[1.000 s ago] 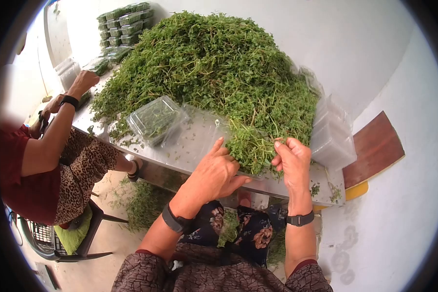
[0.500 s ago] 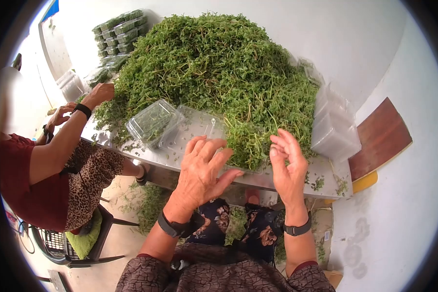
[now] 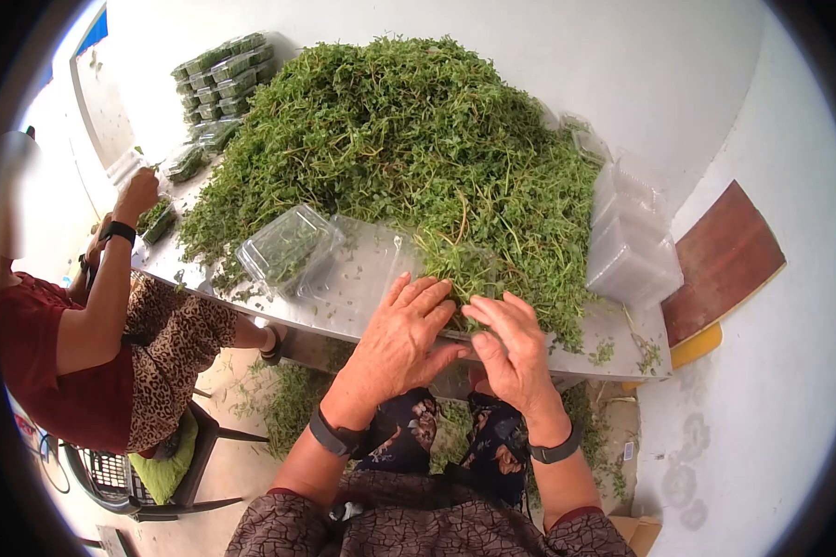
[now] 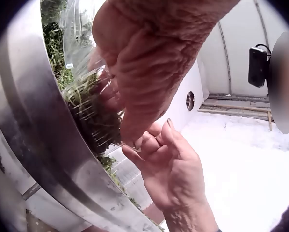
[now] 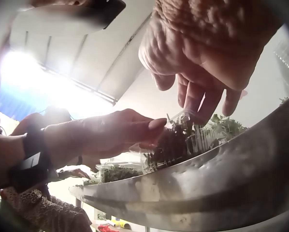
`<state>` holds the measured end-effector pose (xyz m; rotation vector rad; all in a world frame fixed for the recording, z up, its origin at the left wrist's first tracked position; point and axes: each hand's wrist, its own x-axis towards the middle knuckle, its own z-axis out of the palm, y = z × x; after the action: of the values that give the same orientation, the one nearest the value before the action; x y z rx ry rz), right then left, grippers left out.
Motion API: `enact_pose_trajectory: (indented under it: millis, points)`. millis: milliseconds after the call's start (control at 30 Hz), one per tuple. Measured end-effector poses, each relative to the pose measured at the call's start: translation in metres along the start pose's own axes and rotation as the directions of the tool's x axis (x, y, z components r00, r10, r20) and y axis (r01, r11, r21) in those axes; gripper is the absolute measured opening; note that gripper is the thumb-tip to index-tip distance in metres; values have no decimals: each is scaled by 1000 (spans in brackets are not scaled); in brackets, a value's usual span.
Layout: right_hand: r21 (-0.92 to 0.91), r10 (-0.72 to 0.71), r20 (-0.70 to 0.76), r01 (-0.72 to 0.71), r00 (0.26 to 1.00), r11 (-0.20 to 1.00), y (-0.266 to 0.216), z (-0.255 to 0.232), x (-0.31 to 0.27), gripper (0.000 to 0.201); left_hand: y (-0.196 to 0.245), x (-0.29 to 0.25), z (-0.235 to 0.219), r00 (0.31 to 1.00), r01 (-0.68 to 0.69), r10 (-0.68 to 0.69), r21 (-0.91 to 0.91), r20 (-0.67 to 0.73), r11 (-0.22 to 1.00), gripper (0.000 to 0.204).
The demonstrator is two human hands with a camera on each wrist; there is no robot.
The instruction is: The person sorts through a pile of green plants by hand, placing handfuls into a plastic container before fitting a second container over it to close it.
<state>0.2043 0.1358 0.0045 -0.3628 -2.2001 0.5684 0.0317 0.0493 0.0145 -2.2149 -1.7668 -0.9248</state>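
Observation:
An open clear plastic box full of green sprigs (image 4: pixel 93 113) stands at the table's near edge, its lid (image 3: pixel 367 265) folded out to the left. My left hand (image 3: pixel 399 339) lies over the box's left side, fingers extended. My right hand (image 3: pixel 518 357) is at its right side, fingers lightly bent on the sprigs; in the right wrist view the right hand (image 5: pixel 207 58) reaches down onto the sprigs (image 5: pixel 176 140). Behind the box rises a large heap of greens (image 3: pixel 409 139). Neither hand grips anything that I can see.
A closed filled box (image 3: pixel 288 246) lies left of the lid. Stacked empty boxes (image 3: pixel 633 246) stand at the right, filled boxes (image 3: pixel 223 79) at the back left. Another person (image 3: pixel 74 353) sits at the left, hands over a box.
My right hand has come down and left onto the box, near my left hand. The left hand, bunched and pointing earlier, has spread and settled over the box's left side.

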Motion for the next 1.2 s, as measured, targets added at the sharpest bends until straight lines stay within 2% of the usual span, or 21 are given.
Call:
enact_pose_trajectory:
  millis: [67,167,233,300,367,433,600,833,900,967,1100,1200]
  points:
    - [33,1,-114,2,993,999,2,-3,-1,35,-1,2,-1,1000,0,0,-16,9,1000,49]
    - [29,33,-148,-29,988,999,1,-6,-4,34,-3,2,0,1000,-1,1,-48,16,999,44]
    - [7,17,-149,-17,989,1000,-2,-4,-5,34,-3,4,1,1000,-5,6,-61,10,998,43]
    - [-121,-38,-108,25,993,992,-6,0,-6,35,-3,4,2,1000,0,1,-67,12,998,41]
    - [-115,-43,-106,31,993,993,-6,8,-8,37,-4,3,4,1000,-11,11,-53,1,999,40]
    - [-236,-59,-57,44,997,971,-8,12,-9,39,-5,3,6,1000,-24,23,-39,-10,999,39]
    - [-273,-64,-40,51,997,961,-10,13,-5,38,-7,3,7,1000,-28,28,-50,2,998,41]
    - [-204,-34,-55,22,998,979,-12,11,-7,32,4,6,5,999,-28,25,-60,-46,998,53]
    - [-185,-48,-70,34,996,982,-10,11,-10,32,0,6,8,997,-56,56,-1,43,998,49]
    - [-74,-17,-138,7,990,997,-4,12,-13,31,-3,6,5,997,-53,55,-37,53,998,45]
    - [-34,-23,-194,17,981,999,1,7,-13,30,-4,6,-3,995,-43,54,-115,89,992,36]
    - [-7,64,-209,-67,976,998,12,6,-16,30,-6,8,-12,993,-88,99,-155,65,984,37]
